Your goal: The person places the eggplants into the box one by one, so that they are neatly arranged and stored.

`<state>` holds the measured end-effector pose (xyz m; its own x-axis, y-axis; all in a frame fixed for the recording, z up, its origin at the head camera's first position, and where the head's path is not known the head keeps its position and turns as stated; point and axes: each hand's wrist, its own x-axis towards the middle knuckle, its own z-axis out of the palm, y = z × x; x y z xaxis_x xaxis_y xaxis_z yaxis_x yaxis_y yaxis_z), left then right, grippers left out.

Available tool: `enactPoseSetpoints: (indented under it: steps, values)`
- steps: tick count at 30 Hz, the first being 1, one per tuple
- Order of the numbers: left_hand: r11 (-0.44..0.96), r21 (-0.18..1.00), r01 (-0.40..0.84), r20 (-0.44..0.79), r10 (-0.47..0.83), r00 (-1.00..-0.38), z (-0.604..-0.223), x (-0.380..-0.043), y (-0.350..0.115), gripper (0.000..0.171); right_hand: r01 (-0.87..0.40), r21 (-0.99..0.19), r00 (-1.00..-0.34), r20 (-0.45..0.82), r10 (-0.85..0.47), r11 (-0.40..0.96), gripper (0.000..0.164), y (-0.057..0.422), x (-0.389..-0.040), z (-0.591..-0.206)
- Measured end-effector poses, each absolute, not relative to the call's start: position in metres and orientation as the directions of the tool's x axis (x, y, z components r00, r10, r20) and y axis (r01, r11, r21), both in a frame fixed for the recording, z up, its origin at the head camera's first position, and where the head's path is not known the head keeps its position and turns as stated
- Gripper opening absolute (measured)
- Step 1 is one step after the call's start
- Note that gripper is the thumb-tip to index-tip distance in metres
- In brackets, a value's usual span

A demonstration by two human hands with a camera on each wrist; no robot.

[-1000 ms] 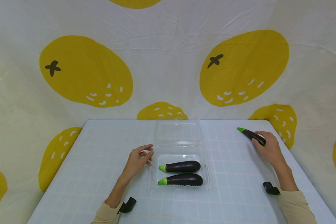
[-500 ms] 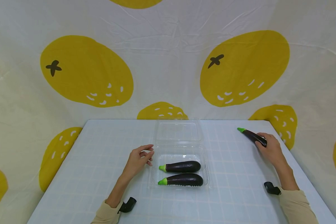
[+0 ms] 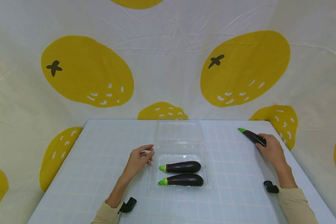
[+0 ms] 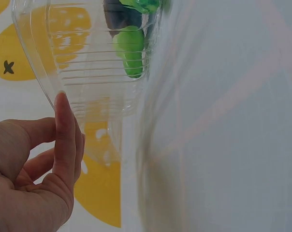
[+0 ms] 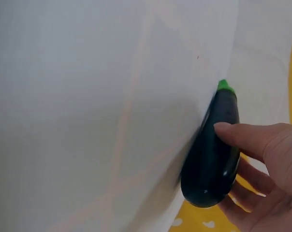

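Toward the right rear of the table, my right hand grips the thick end of a dark eggplant, its green stem pointing away to the left. In the right wrist view, the thumb lies over this eggplant and the other fingers are behind it. Two more eggplants, a far one and a near one, lie side by side in a clear plastic clamshell container, stems to the left. My left hand is at the container's left edge, fingers loosely bent, holding nothing; whether a fingertip touches the rim, I cannot tell.
The clamshell's lid is folded back toward the table's far edge. A white, faintly checked table bears everything. Behind it hangs a pale cloth printed with yellow fruit shapes.
My right hand has shifted slightly to the right and nearer, toward the eggplant's thick end, with the eggplant moving only a little. The left hand and the container look unchanged.
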<state>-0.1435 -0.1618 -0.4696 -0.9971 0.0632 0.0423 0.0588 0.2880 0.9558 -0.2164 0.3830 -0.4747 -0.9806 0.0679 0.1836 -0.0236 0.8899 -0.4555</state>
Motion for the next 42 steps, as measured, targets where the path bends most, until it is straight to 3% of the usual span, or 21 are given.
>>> enactPoseSetpoints:
  steps: [6, 24, 42]
  values:
    - [0.291, 0.955, 0.064, 0.049, 0.061, -0.997, -0.470, -0.144, -0.162, 0.040, -0.012, -0.415, -0.980, 0.184, 0.071, 0.910, 0.050, 0.379, -0.217, -0.474]
    - [0.288, 0.955, 0.068, 0.049, 0.072, -0.996, -0.470, -0.145, -0.162, 0.040, -0.097, -0.497, -0.972, 0.235, 0.026, 0.862, 0.054, 0.367, -0.199, -0.472]
    - [0.286, 0.956, 0.060, 0.040, 0.076, -0.996, -0.472, -0.145, -0.164, 0.041, -0.193, -0.519, -0.947, 0.320, -0.020, 0.833, 0.048, 0.341, -0.181, -0.449]
